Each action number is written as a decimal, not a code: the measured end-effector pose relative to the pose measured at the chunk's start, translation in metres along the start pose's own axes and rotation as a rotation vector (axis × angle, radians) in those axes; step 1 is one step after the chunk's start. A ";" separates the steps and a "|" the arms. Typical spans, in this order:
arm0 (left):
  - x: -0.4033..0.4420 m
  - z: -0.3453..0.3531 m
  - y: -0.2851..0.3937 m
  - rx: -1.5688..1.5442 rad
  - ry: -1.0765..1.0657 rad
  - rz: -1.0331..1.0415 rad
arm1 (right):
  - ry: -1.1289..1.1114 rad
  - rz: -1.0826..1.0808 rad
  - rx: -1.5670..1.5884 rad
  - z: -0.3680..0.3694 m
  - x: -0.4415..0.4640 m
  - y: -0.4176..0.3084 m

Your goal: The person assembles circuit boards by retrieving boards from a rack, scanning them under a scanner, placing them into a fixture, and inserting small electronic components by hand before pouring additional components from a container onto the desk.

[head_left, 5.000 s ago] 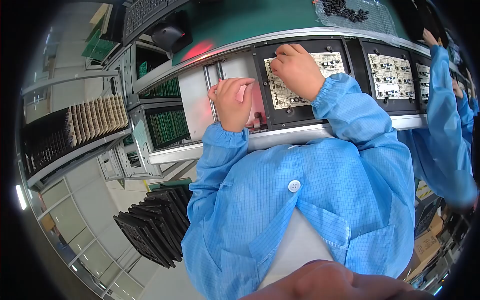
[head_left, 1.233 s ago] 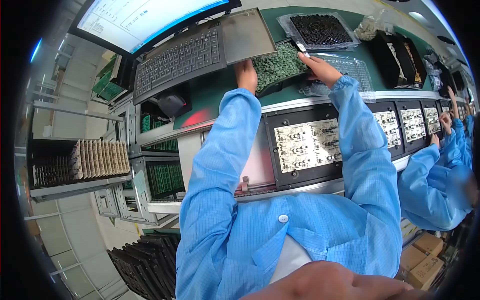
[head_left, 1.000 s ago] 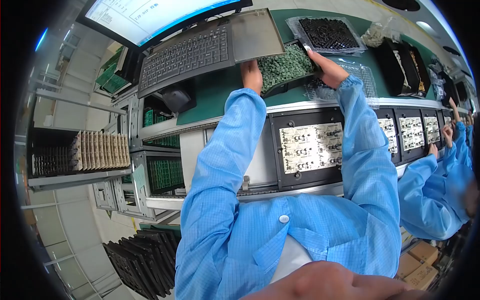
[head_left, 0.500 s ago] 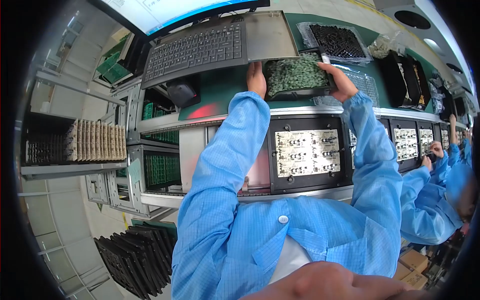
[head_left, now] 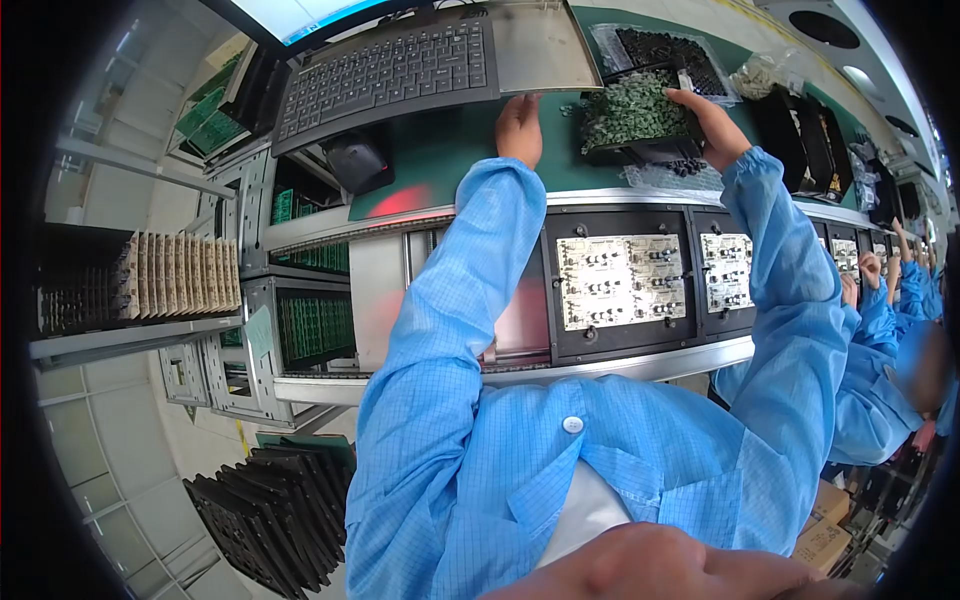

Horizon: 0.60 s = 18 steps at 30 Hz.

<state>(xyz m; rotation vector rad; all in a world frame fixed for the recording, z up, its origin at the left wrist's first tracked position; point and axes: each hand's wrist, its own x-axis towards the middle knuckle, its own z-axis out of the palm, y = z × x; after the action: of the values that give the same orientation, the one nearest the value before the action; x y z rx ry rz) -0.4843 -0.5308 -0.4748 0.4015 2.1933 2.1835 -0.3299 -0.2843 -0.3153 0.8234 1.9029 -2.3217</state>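
Observation:
My right hand grips the right end of a black bin, its thumb over the rim. Small green parts fill the bin, which is tilted above the green mat. My left hand is closed beside the front edge of the metal tray, apart from the bin. Its fingertips are mostly hidden, and I cannot make out what they hold, if anything. A few loose green pieces lie on the mat between my left hand and the bin.
A keyboard and a black scanner-like device are at left. Black parts in clear plastic lie behind the bin. In front runs a rail with framed circuit boards. A co-worker's hand is at far right.
My right hand has moved the bin to the right and tilted it. My left hand, which was close beside the bin, is now apart from it. Loose green pieces now show on the mat.

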 end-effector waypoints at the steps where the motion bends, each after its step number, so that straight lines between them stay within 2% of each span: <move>1: 0.000 0.000 0.002 0.001 0.000 0.001 | -0.008 0.005 0.004 0.000 0.003 -0.001; 9: -0.005 -0.002 0.012 0.078 0.009 0.045 | -0.018 0.031 0.049 -0.001 0.009 0.005; 15: -0.002 -0.004 0.005 0.127 -0.007 0.083 | 0.022 -0.025 -0.186 0.028 0.010 -0.012; 18: 0.000 -0.004 0.004 0.119 -0.024 0.075 | 0.023 -0.006 -0.154 0.024 0.010 -0.009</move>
<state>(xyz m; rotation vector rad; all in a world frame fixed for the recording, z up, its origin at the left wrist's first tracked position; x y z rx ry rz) -0.4842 -0.5345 -0.4712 0.5188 2.3402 2.0770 -0.3509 -0.3011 -0.3081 0.8325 2.0645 -2.1437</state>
